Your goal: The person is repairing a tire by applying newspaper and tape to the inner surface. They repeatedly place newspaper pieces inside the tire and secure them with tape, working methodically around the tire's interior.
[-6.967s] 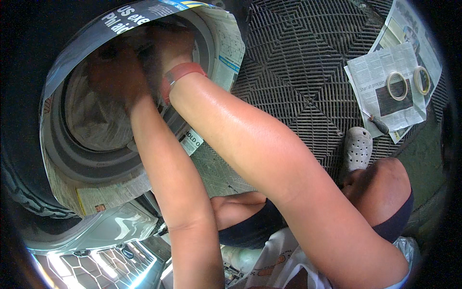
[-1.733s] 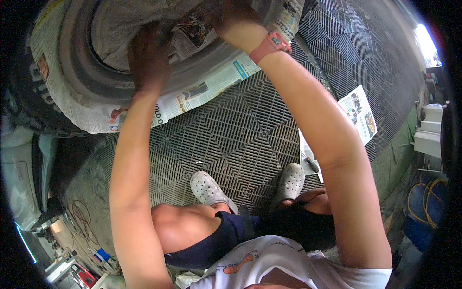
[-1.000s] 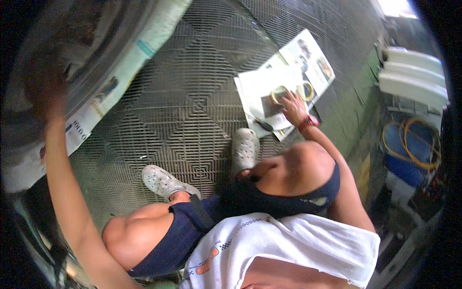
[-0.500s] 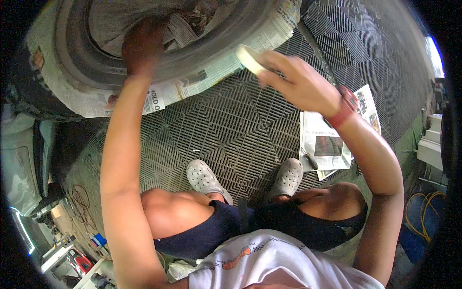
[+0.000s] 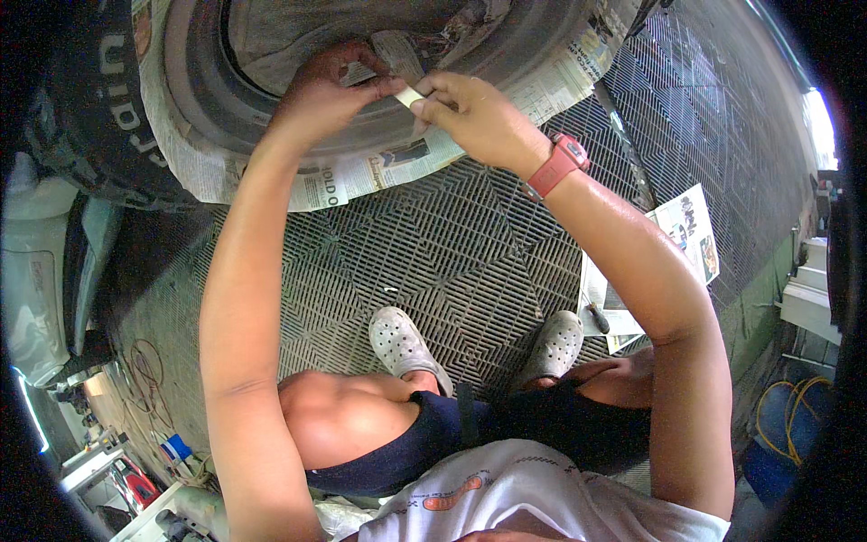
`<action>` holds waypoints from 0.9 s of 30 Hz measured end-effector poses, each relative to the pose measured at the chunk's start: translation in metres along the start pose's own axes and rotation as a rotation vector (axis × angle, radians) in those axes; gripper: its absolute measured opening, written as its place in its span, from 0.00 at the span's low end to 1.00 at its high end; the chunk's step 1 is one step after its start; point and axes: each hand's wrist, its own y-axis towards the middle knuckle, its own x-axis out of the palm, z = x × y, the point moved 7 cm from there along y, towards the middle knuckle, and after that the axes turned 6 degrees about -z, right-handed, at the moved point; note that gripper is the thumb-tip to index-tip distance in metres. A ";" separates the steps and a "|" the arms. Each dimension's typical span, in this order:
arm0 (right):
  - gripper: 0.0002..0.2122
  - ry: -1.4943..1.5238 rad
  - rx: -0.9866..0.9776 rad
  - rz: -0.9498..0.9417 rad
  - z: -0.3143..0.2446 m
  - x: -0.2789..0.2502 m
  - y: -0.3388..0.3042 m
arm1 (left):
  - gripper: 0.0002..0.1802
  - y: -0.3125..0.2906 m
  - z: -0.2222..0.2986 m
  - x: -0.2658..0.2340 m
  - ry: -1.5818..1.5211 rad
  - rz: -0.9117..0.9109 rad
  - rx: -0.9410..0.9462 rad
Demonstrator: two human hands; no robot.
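Observation:
Both my hands meet over a wheel rim (image 5: 217,108), which is dull grey with newspaper (image 5: 384,172) tucked around its edge over the tyre. A short pale length of masking tape (image 5: 409,97) spans the gap between them. The thumb and fingers of my left hand (image 5: 330,95) close on its left end. My right hand (image 5: 483,117), with a red watch (image 5: 557,165) at the wrist, pinches the other end. How much of the roll lies inside the right fingers is hidden. More newspaper covers the rim's centre, beyond my hands.
Below the wheel spreads a dark ribbed floor mat (image 5: 433,235). Newspaper sheets (image 5: 691,226) lie on it at the right, with a dark-handled tool (image 5: 597,316) on top. A black tyre (image 5: 90,117) with raised lettering shows at left. Coiled yellow hose (image 5: 795,420) is at lower right.
My right hand has swung left with the tape to meet my left hand. The left hand has come off the rim's inner side and closed on the tape. The view has shifted slightly.

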 end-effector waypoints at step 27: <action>0.37 0.341 0.488 0.224 0.055 0.032 0.048 | 0.15 -0.011 0.025 -0.006 0.585 0.342 0.295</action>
